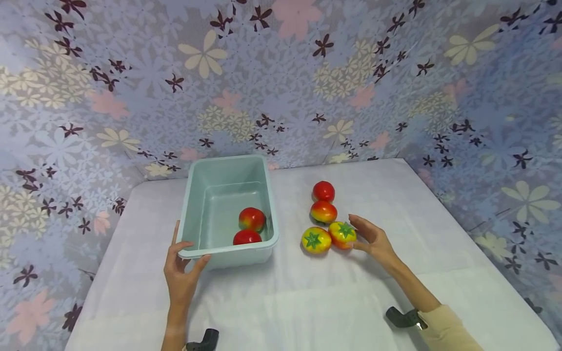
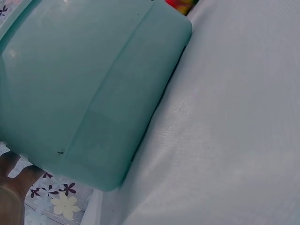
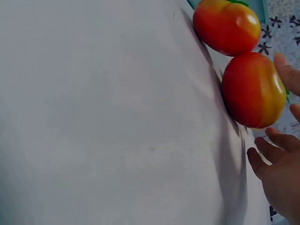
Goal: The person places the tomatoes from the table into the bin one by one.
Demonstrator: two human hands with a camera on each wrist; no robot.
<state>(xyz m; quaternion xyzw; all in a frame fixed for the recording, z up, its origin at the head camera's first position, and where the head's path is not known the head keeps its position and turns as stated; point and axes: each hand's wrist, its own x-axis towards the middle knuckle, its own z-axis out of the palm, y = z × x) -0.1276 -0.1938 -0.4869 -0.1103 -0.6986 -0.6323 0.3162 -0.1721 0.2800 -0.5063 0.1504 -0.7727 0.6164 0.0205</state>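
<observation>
My left hand grips the near left corner of a pale green plastic bin, its thumb and a finger over the rim. Two red tomatoes lie inside, near the bin's right side. My right hand reaches in from the right with fingers and thumb spread around a yellow-red tomato with a green star-shaped top. In the right wrist view, the fingers stand just off that tomato. Beside it sits another yellow tomato, with an orange-red one and a red one behind.
A white cloth covers the table. Flower-patterned fabric rises behind the table and at both sides. The bin stands left of the loose tomatoes, close to the back edge. Dark camera mounts sit on both wrists.
</observation>
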